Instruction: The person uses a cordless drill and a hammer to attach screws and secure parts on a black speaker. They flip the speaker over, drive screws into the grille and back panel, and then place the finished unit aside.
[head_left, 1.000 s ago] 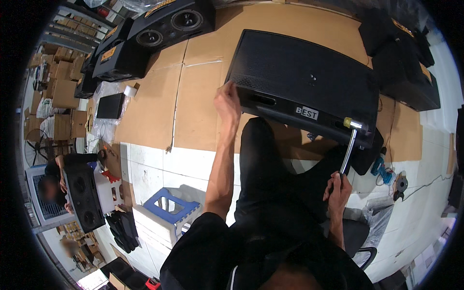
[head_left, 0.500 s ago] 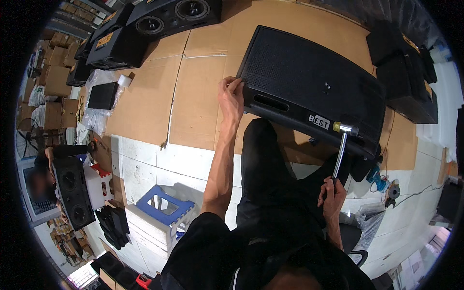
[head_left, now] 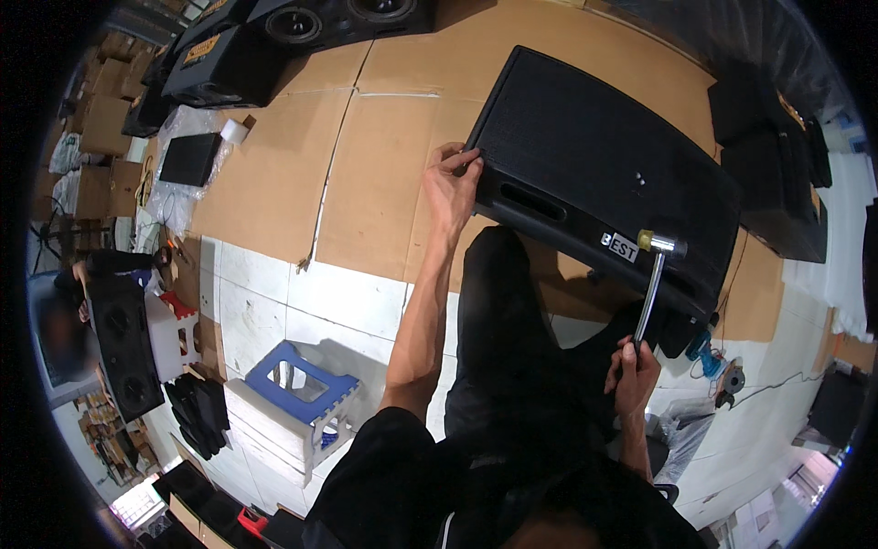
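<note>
A large black speaker cabinet (head_left: 594,128) with a mesh front lies tilted across my knees. At its near left corner, my left hand (head_left: 453,186) is closed with fingers and thumb on the edge. My right hand (head_left: 633,373) is wrapped round the lower end of the handle of a mallet (head_left: 652,288). The mallet has a metal shaft and a head with a yellow face. That head is over the cabinet's near right edge, beside a white lettered label (head_left: 620,247); whether it touches cannot be made out. A recessed handle slot (head_left: 532,202) lies between my hands.
Cardboard sheets (head_left: 393,137) cover the floor ahead. More black speakers (head_left: 219,73) stand far left, and others (head_left: 777,165) at the right. A blue-topped step stool (head_left: 302,380) is at my left. A teal power tool (head_left: 702,355) lies right. Another person handles a speaker (head_left: 123,334) far left.
The whole view has shifted slightly, and the cabinet with both hands appears a little further right. My left hand stays on the corner and the mallet stays in my right hand.
</note>
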A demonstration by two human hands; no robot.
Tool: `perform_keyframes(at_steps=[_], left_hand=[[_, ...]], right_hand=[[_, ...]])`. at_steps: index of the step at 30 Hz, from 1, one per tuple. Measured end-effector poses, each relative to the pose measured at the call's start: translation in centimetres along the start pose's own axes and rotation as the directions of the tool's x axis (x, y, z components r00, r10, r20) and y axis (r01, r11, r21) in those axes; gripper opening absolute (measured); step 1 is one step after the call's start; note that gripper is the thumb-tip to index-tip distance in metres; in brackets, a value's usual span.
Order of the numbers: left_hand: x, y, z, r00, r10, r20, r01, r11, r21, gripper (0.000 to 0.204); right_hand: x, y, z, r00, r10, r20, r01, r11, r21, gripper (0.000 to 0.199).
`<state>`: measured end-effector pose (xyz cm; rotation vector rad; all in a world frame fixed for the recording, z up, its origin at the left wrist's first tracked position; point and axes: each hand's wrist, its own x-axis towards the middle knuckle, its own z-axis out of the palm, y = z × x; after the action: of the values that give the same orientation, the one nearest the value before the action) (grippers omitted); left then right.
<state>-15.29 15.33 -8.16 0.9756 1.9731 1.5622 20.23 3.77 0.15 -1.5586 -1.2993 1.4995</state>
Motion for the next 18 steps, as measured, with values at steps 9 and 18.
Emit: perform_keyframes(at_steps=[9,18], left_hand=[[-1.0,-0.2,1.7,0.985,-0.115,-0.132,0.1,0.988,-0.116,0.021],[-1.2,0.4,3.0,0.956,-0.107,-0.274,0.091,0.993,-0.07,0.02]], right_hand=[[1.3,-1.6,1.5,0.999,-0.034,0.033,0.036,0.998,-0.051,0.029],[1.5,-1.8,2.1,1.0,0.021,0.002,-0.021,0.999,-0.049,0.027]])
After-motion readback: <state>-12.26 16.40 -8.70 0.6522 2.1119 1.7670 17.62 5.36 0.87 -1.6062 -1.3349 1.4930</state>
